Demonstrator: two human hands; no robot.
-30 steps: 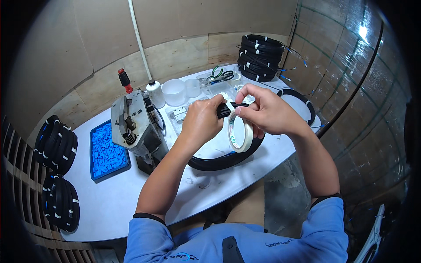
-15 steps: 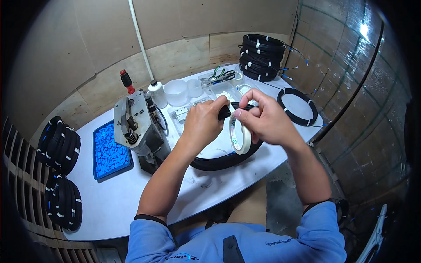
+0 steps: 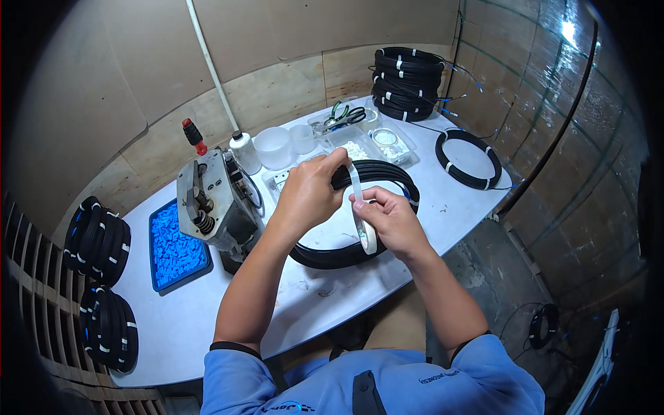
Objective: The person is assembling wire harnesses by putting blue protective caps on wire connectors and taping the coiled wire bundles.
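Head view. The left hand point(image 3: 308, 194) pinches the free end of a white tape strip point(image 3: 355, 181) between thumb and fingers point(image 3: 337, 160), closed on it. The right hand point(image 3: 391, 220) grips the tape roll point(image 3: 369, 237), fingers curled around its rim, thumb on the strip where it leaves the roll. The strip runs taut from the left fingers down to the roll just below the right fingers. Both hands are held above a large black cable coil point(image 3: 387, 173) that lies flat on the white desk point(image 3: 207, 311); the coil's far arc passes just behind the left fingers and its near arc lies under the right wrist.

Left of the left hand stands a grey metal machine point(image 3: 211, 204) with a red-tipped lever, and beyond it a blue tray point(image 3: 176, 245) of small blue parts. Behind the fingers are a white bottle point(image 3: 244, 151), clear plastic cups point(image 3: 273, 146), clear boxes point(image 3: 387, 142) with white pieces, and scissors point(image 3: 342, 116). Right of the right hand, well apart, lies a smaller coil point(image 3: 469, 159); a stack of coils point(image 3: 408, 81) stands at the far desk edge. More bundled coils point(image 3: 100, 238) hang at the far left.
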